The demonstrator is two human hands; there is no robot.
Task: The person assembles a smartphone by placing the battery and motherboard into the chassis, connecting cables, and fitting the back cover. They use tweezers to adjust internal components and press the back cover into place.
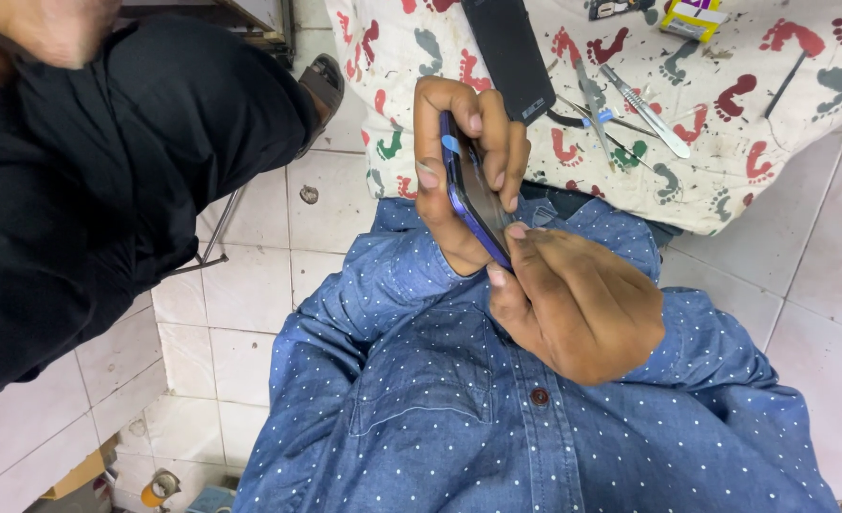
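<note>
Head view, looking down on the wearer's lap. A blue-framed smartphone is held edge-on between both hands, above the chest of a blue dotted shirt and just short of the near edge of the counter, which is covered by a white cloth printed with coloured footprints.

The left hand wraps the phone from its far side: fingers curl over the upper long edge and the thumb lies along the frame, so the hand is closed on the phone like a clamp. This grip probably steadies the body so that the seam faces the other hand. A small light-blue pick sits at the frame near the upper end, apparently wedged into the seam between screen and body.

The right hand is loosely fisted, thumb and forefinger pinched at the phone's lower end. Whether a tool lies between those fingertips cannot be told.

The phone's long axis runs diagonally, from its upper end toward the counter down to its lower end toward the wearer's right side. Its thin edge is turned up to the camera, the dark glass face toward the right.

On the counter lie a black flat device, metal tweezers and a scalpel-like handle, all within reach near the edge. Another person's dark-clad leg and sandalled foot occupy the left, over a white tiled floor.
</note>
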